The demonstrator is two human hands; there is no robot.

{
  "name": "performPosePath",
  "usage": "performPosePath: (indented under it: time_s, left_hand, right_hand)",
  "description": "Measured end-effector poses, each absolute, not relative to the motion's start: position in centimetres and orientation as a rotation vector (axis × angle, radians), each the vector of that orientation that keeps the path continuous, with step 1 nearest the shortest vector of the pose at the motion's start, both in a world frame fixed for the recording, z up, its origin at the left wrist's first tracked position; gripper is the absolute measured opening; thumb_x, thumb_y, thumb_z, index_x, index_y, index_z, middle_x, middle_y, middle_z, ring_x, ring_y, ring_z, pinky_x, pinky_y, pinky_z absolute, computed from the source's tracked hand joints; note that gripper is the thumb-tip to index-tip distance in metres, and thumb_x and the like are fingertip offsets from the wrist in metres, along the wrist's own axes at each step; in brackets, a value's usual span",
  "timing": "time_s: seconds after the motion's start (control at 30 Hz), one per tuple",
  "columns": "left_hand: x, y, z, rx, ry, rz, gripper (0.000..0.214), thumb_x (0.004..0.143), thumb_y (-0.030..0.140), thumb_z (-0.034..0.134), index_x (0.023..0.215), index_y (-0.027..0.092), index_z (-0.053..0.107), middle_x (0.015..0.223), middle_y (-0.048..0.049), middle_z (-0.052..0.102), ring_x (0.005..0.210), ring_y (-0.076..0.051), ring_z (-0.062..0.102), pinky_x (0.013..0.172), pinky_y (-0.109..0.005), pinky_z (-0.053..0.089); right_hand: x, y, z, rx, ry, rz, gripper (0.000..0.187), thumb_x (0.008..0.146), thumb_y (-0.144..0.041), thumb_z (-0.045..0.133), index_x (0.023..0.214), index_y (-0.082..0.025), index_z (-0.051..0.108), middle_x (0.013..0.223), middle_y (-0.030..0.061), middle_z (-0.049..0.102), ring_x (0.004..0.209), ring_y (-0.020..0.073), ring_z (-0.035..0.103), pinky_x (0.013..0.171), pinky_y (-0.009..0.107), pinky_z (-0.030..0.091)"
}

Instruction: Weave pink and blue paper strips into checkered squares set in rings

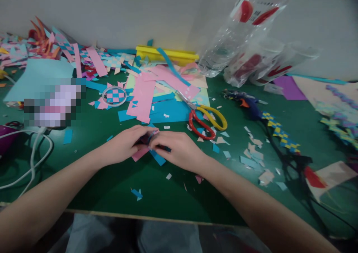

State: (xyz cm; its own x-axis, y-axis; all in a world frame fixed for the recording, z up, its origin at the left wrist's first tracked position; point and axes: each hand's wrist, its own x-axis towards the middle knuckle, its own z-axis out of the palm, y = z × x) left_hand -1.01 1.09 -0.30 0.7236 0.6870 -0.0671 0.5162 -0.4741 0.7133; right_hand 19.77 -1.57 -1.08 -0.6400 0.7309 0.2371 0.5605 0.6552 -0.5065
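My left hand (pixel 126 144) and my right hand (pixel 176 148) meet over the near middle of the green table. Between them they grip pink and blue paper strips; a pink end (pixel 140 153) and a blue end (pixel 158 157) stick out below the fingers. My fingers cover most of this paper, so how the strips cross is hidden. Beyond my right hand lie scissors (pixel 192 107) with one red and one yellow handle. Past my left hand is a pink-and-blue checked woven paper piece with a clear ring (pixel 114 96) on it.
Pink paper sheets (pixel 142 96) and a blue sheet (pixel 167 112) lie beyond my hands, before a yellow tray (pixel 167 55). A phone with a white cable (pixel 35 159) is at left. Plastic cups (pixel 251 59), a glue gun (pixel 248 105) and paper scraps (pixel 253 152) are at right.
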Motion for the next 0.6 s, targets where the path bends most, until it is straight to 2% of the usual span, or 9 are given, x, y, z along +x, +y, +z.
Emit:
performPosePath:
  time_s: [0.23,0.37,0.6]
  left_hand:
    - [-1.0,1.2,-0.6,2.160,0.887,0.341,0.068,0.071,-0.006,0.048,0.132,0.023,0.043,0.125,-0.0058,0.055,0.115,-0.019,0.053,0.094,-0.033,0.046]
    - [-1.1,1.2,-0.9,2.161,0.874,0.355,0.064,0.074,-0.003,0.051,0.132,0.024,0.044,0.124,-0.0059,0.056,0.113,-0.019,0.053,0.095,-0.035,0.046]
    - [-1.3,1.3,-1.7,2.176,0.836,0.401,0.061,0.078,-0.001,0.052,0.133,0.024,0.044,0.127,-0.0062,0.055,0.116,-0.019,0.052,0.098,-0.036,0.044]
  right_hand:
    - [19.9,-1.5,-1.7,-0.867,-2.518,0.262,0.018,0.090,-0.017,0.050,0.079,-0.021,0.064,0.079,-0.0005,0.066,0.078,0.0115,0.060,0.063,0.021,0.041]
    - [19.9,-1.5,-1.4,-0.833,-2.530,0.142,0.023,0.092,-0.018,0.046,0.079,-0.021,0.064,0.075,-0.0003,0.066,0.077,0.0113,0.059,0.062,0.021,0.041]
    - [19.7,-1.5,-1.2,-0.667,-2.601,-0.020,0.022,0.090,-0.008,0.043,0.085,-0.018,0.062,0.087,-0.0016,0.072,0.089,0.0133,0.061,0.068,0.023,0.046]
